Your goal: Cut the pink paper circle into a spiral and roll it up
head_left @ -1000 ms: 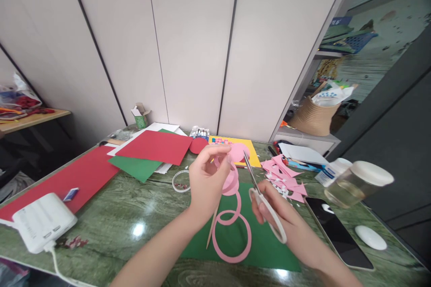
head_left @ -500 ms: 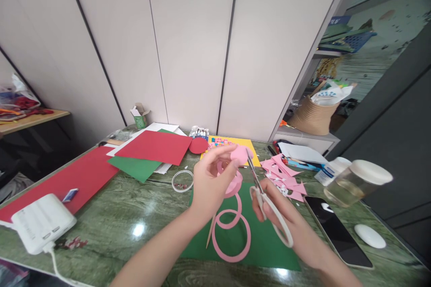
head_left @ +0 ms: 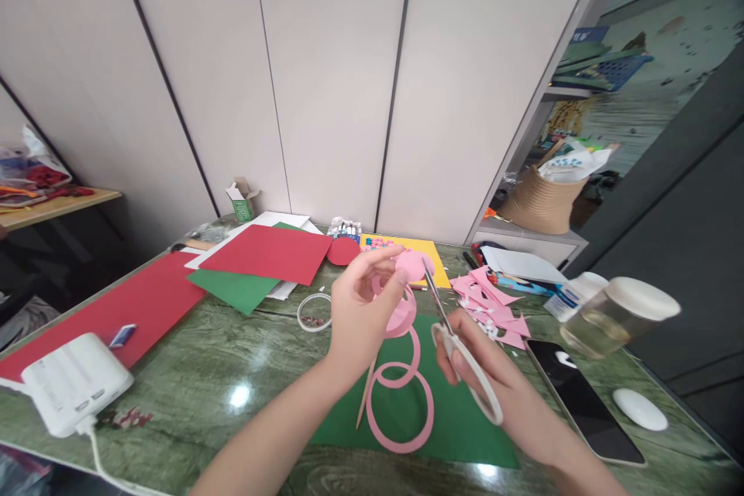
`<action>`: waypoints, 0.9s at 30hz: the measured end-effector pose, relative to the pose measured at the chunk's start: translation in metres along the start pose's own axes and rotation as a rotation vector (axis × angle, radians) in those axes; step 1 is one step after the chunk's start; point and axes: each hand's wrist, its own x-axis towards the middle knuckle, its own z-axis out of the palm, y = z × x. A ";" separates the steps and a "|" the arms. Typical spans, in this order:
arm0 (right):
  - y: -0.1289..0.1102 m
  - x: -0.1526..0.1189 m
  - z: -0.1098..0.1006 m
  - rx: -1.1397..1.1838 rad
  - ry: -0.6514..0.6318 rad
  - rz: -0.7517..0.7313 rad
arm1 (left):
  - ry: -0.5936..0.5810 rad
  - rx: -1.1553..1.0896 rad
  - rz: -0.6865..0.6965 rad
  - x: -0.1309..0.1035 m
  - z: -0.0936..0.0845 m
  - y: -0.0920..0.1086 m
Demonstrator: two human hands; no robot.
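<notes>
Between the thumb and fingers of my left hand (head_left: 363, 306) is a small round piece of pink paper (head_left: 411, 265), held up above the table. My right hand (head_left: 480, 356) grips white-handled scissors (head_left: 437, 301), their blades at the right edge of that pink piece. Beneath my left hand lie a pink paper disc (head_left: 402, 318) and several pink paper rings (head_left: 427, 411), overlapping on a green sheet (head_left: 465, 426). A thin wooden stick (head_left: 365, 395) rests beside the rings, partly behind my left wrist.
Pink scraps (head_left: 491, 306) are heaped at the right, near a phone (head_left: 581, 399), a lidded clear container (head_left: 616, 318) and a white mouse (head_left: 640, 409). Red paper (head_left: 264, 252), a tape roll (head_left: 315, 312) and a white charger (head_left: 75, 384) lie leftward. Small beads (head_left: 377, 244) sit on yellow paper (head_left: 427, 248).
The pink piece and my left hand have shifted slightly left and turned a little. The scissors stay at its right edge, blades looking more closed.
</notes>
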 end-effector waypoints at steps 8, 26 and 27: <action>0.003 0.001 -0.002 -0.028 0.005 0.043 | 0.035 -0.030 0.000 0.002 -0.002 -0.001; -0.002 0.000 -0.002 -0.049 0.000 -0.004 | -0.078 0.020 -0.011 -0.002 -0.001 0.001; -0.002 0.000 -0.002 -0.052 -0.001 -0.002 | -0.083 0.026 -0.013 -0.002 -0.001 0.002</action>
